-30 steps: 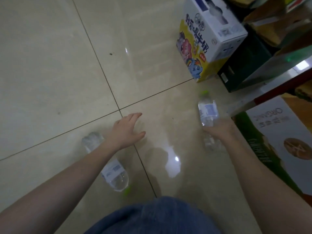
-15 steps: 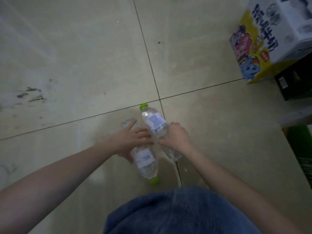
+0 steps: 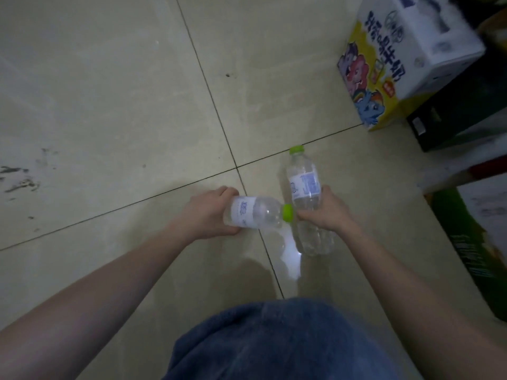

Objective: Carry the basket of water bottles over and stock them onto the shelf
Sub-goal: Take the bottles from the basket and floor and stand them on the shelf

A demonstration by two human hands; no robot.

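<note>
Both bare forearms reach forward and down from the bottom corners of the view, converging over the seam cross [image 3: 238,168] where four floor tiles meet. The left hand [image 3: 208,213] sits just below that cross, knuckles up, fingers curled closed around the base end of the left bottle [image 3: 253,212], which lies nearly level with its green cap pointing right, toward the other hand. The right hand [image 3: 327,213] is a little right of and below the cross, wrapped around the middle of the right bottle [image 3: 306,187], gripping it below the label; this bottle runs roughly lengthwise away from the person, green cap at the far end, clear bottom end showing beneath the hand. The left bottle's cap [image 3: 287,212] comes right up to the right bottle's side and the right thumb; whether it touches cannot be told. Both bottles are clear with white-and-blue labels. Whether they are lifted off the floor [image 3: 109,91] cannot be told. The floor is pale, glossy beige tile with thin dark seams, some dark scuff marks far left of the cross and a bright light reflection just below the bottles. Up and right of the cross stands a white-and-yellow carton [image 3: 397,58] with cartoon ponies, a dark box [image 3: 461,122] beside it, and a green box [image 3: 477,250] along the right edge. Blue cloth [image 3: 274,344] of the person's clothing fills the bottom centre. The scene is dim.
</note>
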